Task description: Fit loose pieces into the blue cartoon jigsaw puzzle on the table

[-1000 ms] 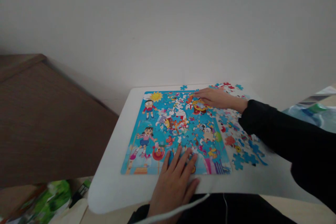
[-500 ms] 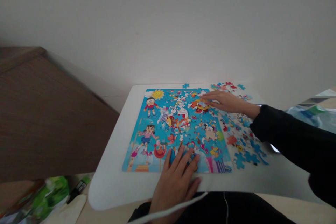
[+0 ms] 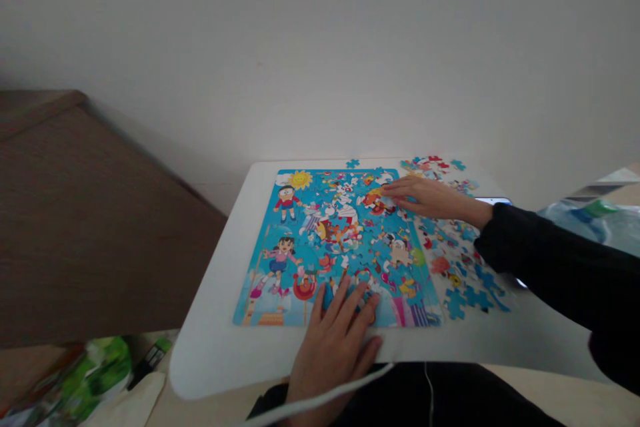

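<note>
A cartoon jigsaw puzzle (image 3: 327, 180) lies in its blue frame on a white table, with characters and a smiling sun on it. My left hand (image 3: 335, 337) rests flat on its lower edge, fingers spread, covering part of the picture. At the puzzle's upper right, my right hand (image 3: 417, 195) bends over the orange and yellow patch, thumb and fingers close together on a small pale puzzle piece (image 3: 387, 201), mostly hidden under the fingertips. Loose puzzle pieces (image 3: 455, 303) are heaped to the right of the frame, partly beneath my right forearm.
One blue piece (image 3: 353, 163) lies behind the frame by the wall. A phone (image 3: 494, 201) sits partly under my right sleeve. A white cable (image 3: 325, 401) crosses my left wrist. A brown wooden cabinet (image 3: 100, 227) stands left; a clear plastic bag (image 3: 575, 220) is at the right.
My right hand has shifted slightly down and left over the same patch, and more of the phone shows behind the wrist. My left hand stays in place.
</note>
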{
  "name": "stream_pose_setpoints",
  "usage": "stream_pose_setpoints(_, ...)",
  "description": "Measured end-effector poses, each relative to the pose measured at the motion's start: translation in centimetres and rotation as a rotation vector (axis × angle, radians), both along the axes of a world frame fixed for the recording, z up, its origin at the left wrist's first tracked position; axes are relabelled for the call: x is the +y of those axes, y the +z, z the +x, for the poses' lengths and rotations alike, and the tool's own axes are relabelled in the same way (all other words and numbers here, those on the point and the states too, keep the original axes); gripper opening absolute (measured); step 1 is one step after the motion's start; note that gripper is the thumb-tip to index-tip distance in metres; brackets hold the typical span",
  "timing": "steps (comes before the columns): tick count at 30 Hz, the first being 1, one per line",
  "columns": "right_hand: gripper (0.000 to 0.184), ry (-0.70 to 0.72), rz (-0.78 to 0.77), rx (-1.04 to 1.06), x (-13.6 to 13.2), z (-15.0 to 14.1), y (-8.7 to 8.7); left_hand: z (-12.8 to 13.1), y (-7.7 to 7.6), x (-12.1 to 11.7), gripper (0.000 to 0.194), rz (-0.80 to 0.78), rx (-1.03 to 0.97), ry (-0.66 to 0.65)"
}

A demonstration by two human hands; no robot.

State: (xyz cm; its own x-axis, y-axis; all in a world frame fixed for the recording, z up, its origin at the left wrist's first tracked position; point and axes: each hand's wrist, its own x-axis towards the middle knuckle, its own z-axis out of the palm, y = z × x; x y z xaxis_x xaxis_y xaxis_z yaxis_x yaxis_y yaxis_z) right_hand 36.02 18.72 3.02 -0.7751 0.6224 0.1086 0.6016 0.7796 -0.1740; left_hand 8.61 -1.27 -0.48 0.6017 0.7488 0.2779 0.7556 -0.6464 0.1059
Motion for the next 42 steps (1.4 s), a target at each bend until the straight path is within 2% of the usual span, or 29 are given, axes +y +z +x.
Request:
stream_pose_setpoints(6, 0.038, 0.091, -0.011, -0.012, -0.8, -2.0, -0.6, 0.0, 0.0, 0.0, 0.043, -0.032, 0.007, 0.006)
stream_pose_setpoints(13, 0.036, 0.140, 0.094, -0.042, -2.3, -2.0, -0.5, 0.0, 0.1, -0.1, 0.045, -0.081, 0.012, -0.010)
stream_pose_setpoints(21, 0.038, 0.110, 0.176, -0.093, -2.6, -5.3, -0.5, 0.0, -0.1, -0.1, 0.047, -0.105, 0.029, -0.025)
stream_pose_setpoints(26, 0.038, 0.107, 0.196, -0.150, -2.6, -7.1, 0.2, -0.1, 0.1, -0.1, 0.046, -0.103, 0.029, -0.026)
stream_pose_setpoints(29, 0.041, 0.076, 0.191, -0.140, -1.2, -7.6, 0.9, -0.1, 0.0, -0.1, 0.046, -0.109, 0.030, -0.026)
stream_pose_setpoints(32, 0.041, 0.025, 0.178, -0.118, 1.4, -8.1, 0.9, -0.1, 0.0, -0.1, 0.047, -0.123, 0.033, -0.025)
stream_pose_setpoints(37, 0.045, 0.095, 0.156, -0.177, 5.7, -9.5, 0.1, -0.1, -0.1, -0.2, 0.047, -0.129, 0.039, -0.027)
stream_pose_setpoints(42, 0.041, -0.075, 0.149, -0.164, 7.6, -11.3, -0.3, -0.1, 0.1, -0.2, 0.047, -0.140, 0.029, -0.022)
